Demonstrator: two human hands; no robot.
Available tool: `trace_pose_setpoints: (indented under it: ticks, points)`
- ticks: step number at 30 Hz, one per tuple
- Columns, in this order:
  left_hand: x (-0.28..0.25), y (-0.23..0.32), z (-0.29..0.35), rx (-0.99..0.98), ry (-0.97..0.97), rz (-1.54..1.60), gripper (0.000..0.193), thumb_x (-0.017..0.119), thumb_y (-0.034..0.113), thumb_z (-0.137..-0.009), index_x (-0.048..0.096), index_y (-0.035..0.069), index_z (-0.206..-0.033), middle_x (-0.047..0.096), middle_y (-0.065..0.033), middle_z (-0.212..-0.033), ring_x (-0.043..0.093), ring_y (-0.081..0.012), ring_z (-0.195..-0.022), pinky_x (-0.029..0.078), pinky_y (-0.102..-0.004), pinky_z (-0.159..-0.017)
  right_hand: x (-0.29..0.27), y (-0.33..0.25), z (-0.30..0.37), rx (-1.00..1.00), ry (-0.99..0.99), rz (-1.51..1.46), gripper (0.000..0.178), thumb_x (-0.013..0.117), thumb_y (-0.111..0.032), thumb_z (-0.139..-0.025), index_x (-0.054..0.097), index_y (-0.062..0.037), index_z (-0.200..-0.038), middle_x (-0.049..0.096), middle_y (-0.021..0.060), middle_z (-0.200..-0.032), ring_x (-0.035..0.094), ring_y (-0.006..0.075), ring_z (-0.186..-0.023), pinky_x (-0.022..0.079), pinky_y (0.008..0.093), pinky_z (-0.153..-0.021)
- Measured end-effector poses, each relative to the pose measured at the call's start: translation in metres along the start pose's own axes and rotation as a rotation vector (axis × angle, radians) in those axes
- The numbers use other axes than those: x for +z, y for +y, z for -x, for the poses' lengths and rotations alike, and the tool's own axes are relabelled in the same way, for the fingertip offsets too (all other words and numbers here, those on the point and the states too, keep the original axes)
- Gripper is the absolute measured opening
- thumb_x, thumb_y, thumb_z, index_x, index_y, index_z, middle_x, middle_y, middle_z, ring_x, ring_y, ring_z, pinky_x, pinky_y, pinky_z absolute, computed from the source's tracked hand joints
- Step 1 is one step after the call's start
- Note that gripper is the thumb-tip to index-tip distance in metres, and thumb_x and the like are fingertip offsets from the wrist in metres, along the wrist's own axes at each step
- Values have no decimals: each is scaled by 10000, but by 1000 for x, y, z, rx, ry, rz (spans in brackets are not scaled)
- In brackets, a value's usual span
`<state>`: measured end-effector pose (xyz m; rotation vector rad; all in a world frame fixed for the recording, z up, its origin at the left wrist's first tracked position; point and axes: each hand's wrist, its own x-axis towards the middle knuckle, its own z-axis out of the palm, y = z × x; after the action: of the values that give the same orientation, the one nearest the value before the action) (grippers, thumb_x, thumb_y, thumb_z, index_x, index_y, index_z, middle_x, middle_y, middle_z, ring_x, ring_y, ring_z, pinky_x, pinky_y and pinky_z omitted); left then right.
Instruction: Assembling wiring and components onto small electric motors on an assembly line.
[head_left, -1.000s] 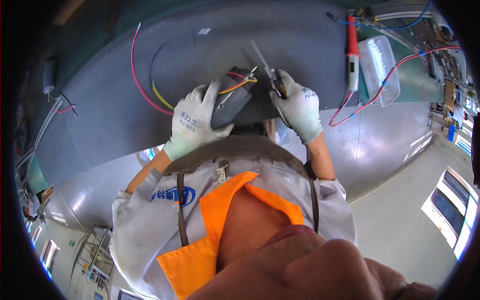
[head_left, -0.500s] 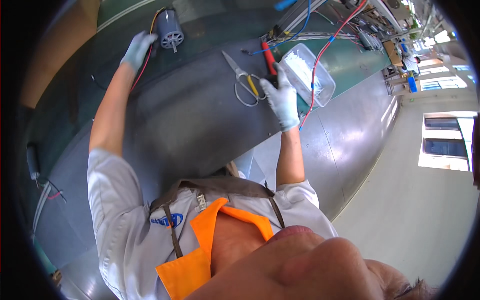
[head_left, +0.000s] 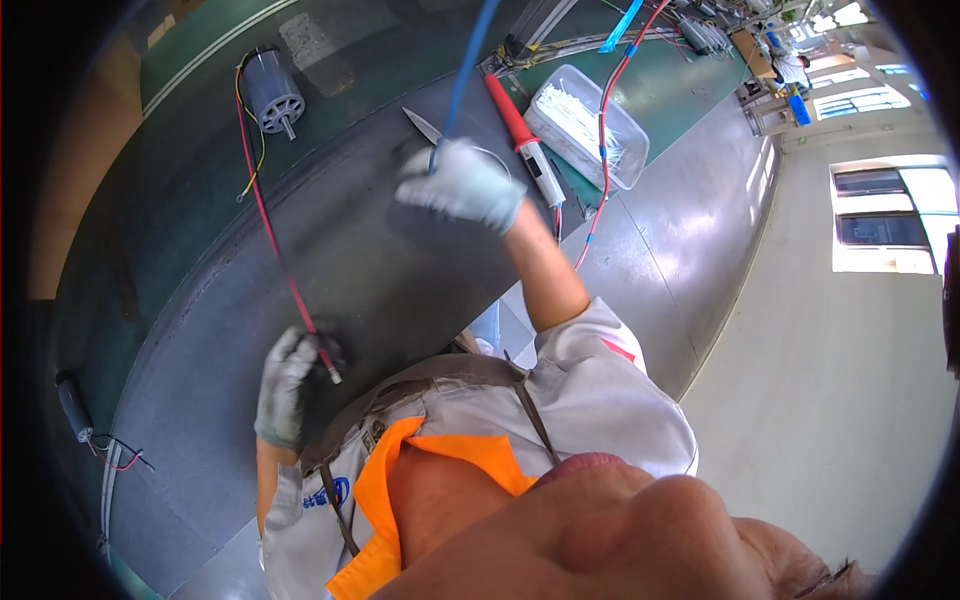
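Note:
My left hand (head_left: 283, 388), in a pale glove, is near the table's front edge with its fingers closed on a red wire (head_left: 268, 218). The wire's tip sticks out past the fingers. It runs back to a grey cylindrical motor (head_left: 272, 92) with a short shaft, lying at the far left. My right hand (head_left: 465, 185), gloved too, grips a blue cable (head_left: 468, 75) that rises to the top of the view; the cable's end is hidden in the glove. Beneath that hand lie scissors (head_left: 422, 125), mostly covered.
Right of the right hand lies a red-and-grey probe-like tool (head_left: 515, 115). Beside it, a clear plastic box (head_left: 635, 150) holds thin white strips, with a red cable (head_left: 603, 125) passing over it. A yellow wire (head_left: 262, 150) hangs off the motor. A smaller motor (head_left: 73, 408) lies far left.
My left hand has come from the motor toward my body, drawing the red wire straight. My right hand has moved left from beside the probe-like tool and taken hold of the blue cable.

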<state>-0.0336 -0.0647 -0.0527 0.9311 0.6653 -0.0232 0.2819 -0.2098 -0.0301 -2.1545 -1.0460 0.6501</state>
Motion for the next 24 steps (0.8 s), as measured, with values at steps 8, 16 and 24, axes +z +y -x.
trace_pose_setpoints:
  ticks: [8, 16, 24]
  points:
    - [40, -8, -42, -113, -387, -37, 358, 699, 306, -945, 679, -21, -1090, 693, -60, -981, 617, -125, -849, 479, -257, -844, 76, 51, 48, -952, -38, 191, 228, 701, -145, -889, 700, -50, -1097, 707, 123, -984, 679, 315, -850, 551, 389, -735]
    - [71, 42, -59, 378, -77, 126, 335, 581, 249, -1015, 620, 4, -1239, 636, 18, -1008, 592, -63, -895, 468, -223, -814, 40, -45, 99, -195, 60, -771, 618, 715, -148, -905, 479, 46, -1442, 716, 87, -940, 635, 111, -805, 512, 266, -757]
    - [73, 48, -54, 391, -89, 296, 304, 646, 270, -1000, 692, 17, -1162, 688, 2, -963, 631, -63, -817, 489, -213, -711, 57, -55, 92, -308, 157, -895, 731, 678, -111, -867, 352, 167, -1458, 529, 7, -601, 575, 166, -527, 514, 320, -590]
